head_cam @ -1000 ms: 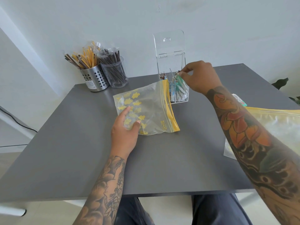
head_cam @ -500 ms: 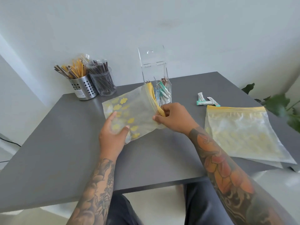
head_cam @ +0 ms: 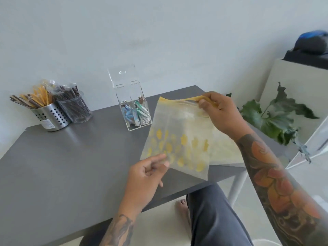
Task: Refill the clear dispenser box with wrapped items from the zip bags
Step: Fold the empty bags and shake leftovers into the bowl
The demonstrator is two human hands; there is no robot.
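Note:
The clear dispenser box [head_cam: 130, 89] stands at the back of the grey table [head_cam: 71, 157] with its lid flipped up. Blue and green wrapped items [head_cam: 137, 112] fill its lower part. A zip bag [head_cam: 179, 139] with yellow prints hangs in the air to the right of the box and looks empty. My right hand [head_cam: 218, 112] grips its yellow zip strip at the top. My left hand [head_cam: 147, 176] pinches its lower left edge between thumb and fingers. A second zip bag [head_cam: 225, 144] lies on the table behind the held one, mostly hidden.
A perforated metal cup [head_cam: 53, 118] and a clear cup [head_cam: 76, 110] full of wrapped sticks stand at the back left. A green plant [head_cam: 269, 119] and a white cabinet [head_cam: 292, 82] are beyond the table's right edge. My legs [head_cam: 213, 210] are under the front edge.
My right hand left the box, took the bag by its zip strip and lifted it off the table to the right. My left hand went from lying flat on the bag to pinching its lower edge.

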